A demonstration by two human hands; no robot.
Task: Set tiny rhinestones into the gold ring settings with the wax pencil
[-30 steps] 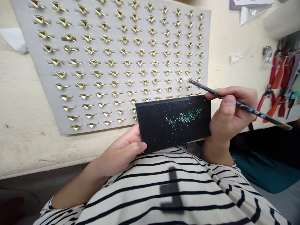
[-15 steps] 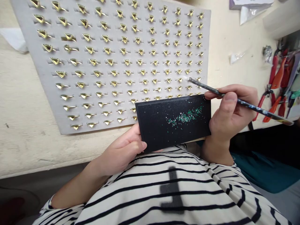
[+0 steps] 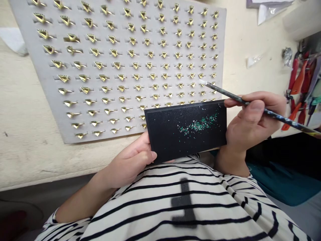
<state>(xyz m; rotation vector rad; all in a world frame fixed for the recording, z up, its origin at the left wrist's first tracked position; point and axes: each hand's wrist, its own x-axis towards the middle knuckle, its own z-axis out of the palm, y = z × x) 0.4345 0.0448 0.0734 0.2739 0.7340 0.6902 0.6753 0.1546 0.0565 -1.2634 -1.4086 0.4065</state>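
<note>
My left hand (image 3: 134,159) grips the lower left corner of a black tray (image 3: 164,137), thumb on top and fingers beneath. Tiny green and clear stones (image 3: 199,124) lie scattered across its right half, with a ribbed strip along the left of its upper edge. Between thumb and fingers, my right hand (image 3: 255,117) pinches a slim dark stick (image 3: 225,94) with a pale, pointed tip, speckled with paint along its shaft. That tip hovers over the right side of a grey foam board (image 3: 110,63). Rows of gold-coloured rings (image 3: 121,77) with triangular tops stand in the board's slits.
Pliers with red and orange handles (image 3: 298,80) lie at the right of the pale table (image 3: 22,134). Small clear plastic bags (image 3: 253,61) rest near them. A white piece (image 3: 13,40) lies left of the board.
My right hand has shifted slightly to the right, carrying the stick with it. My left hand and the tray have stayed almost still.
</note>
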